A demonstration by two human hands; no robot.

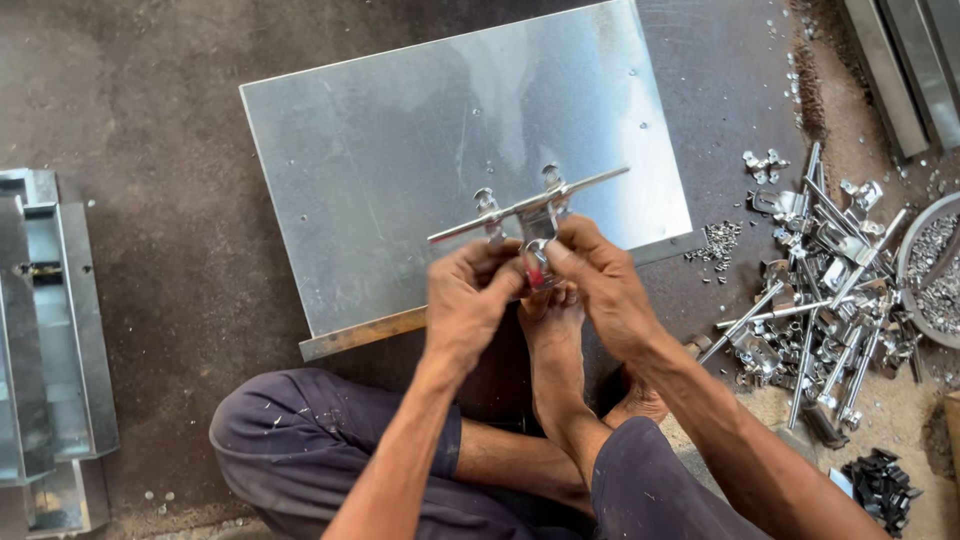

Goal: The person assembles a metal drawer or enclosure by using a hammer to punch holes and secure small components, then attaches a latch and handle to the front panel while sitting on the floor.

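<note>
left hand (468,300): fingers pinched on the near end of the latch (527,207), mid-scene
right hand (598,277): fingers clamped on latch bracket, touching left hand
latch: held tilted over near edge of sheet (400,150)
sheet: flat on floor (130,130)
right: pile of latches (820,300)
left: channels (50,330)

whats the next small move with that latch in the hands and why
Probably lower the bolt latch flat onto the steel sheet: both the left hand and right hand pinch its bracket above the sheet, and the rod sits tilted.
</note>
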